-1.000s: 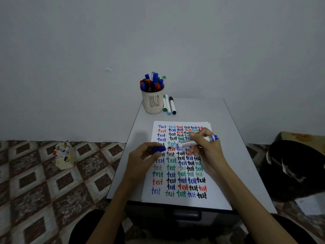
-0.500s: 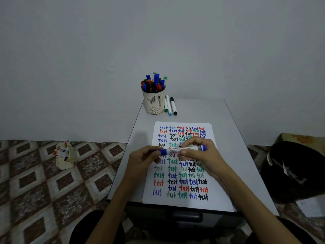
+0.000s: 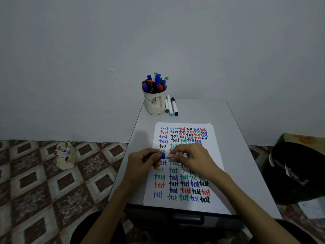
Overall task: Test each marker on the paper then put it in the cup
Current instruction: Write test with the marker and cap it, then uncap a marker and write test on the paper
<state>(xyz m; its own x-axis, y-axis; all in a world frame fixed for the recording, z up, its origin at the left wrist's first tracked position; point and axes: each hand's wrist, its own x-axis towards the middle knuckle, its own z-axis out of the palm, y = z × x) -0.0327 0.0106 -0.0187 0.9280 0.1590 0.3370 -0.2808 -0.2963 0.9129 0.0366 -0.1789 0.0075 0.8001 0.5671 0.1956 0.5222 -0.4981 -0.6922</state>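
- Left hand point(image 3: 142, 162) pinches the blue cap end of the marker point(image 3: 167, 155), fingers curled.
- Right hand point(image 3: 191, 159) curls round its white barrel, and the marker lies level between both hands.
- Under the hands, flat white paper point(image 3: 149, 196) reads "test" over and over in blue, red, green and black.
- Beyond the hands stands a slotted cream cup point(image 3: 154, 104), packed with capped markers.

Both hands, left hand point(image 3: 142, 162) and right hand point(image 3: 191, 159), hold a blue-capped marker point(image 3: 168, 155) above the paper point(image 3: 218, 173) on the table point(image 3: 202, 110).
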